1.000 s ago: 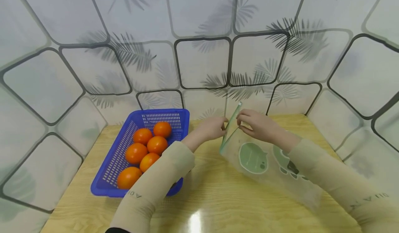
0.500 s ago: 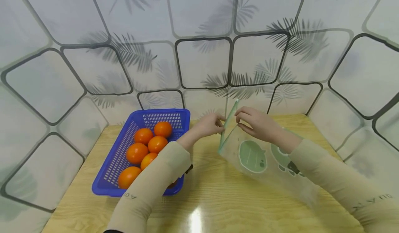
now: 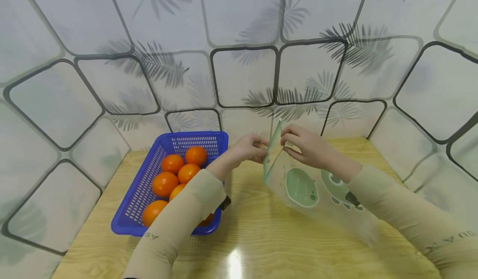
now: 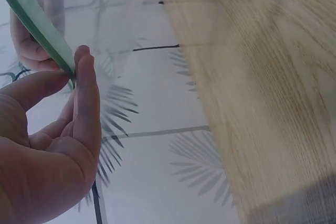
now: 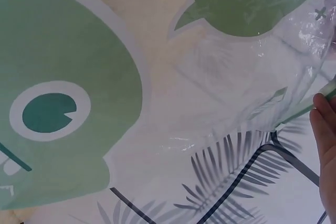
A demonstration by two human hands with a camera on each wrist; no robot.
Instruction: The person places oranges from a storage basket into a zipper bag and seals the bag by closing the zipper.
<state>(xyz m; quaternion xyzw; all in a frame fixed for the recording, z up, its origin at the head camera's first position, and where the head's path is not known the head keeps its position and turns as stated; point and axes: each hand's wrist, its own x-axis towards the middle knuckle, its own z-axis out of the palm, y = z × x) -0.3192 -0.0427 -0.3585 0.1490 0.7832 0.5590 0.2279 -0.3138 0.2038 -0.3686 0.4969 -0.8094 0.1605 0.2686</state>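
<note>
A clear zip bag (image 3: pixel 303 190) with a green-edged mouth and green cartoon prints hangs tilted over the table. On the left of its mouth, my left hand (image 3: pixel 249 149) pinches one green edge; the left wrist view shows that edge (image 4: pixel 44 35) between thumb and fingers. My right hand (image 3: pixel 305 146) pinches the opposite edge, so the mouth is parted between the two hands. In the right wrist view the printed film (image 5: pixel 73 98) fills most of the picture, and only some fingers (image 5: pixel 325 124) show at the right.
A blue plastic basket (image 3: pixel 128 200) holding several oranges (image 3: pixel 164 184) stands on the wooden table (image 3: pixel 261 246) at left, partly behind my left forearm. A patterned curtain-like backdrop (image 3: pixel 244 78) encloses the table at the back and sides.
Both hands have shifted slightly left and up, carrying the bag along. The mouth of the bag appears a little wider apart. The basket and oranges stay in place.
</note>
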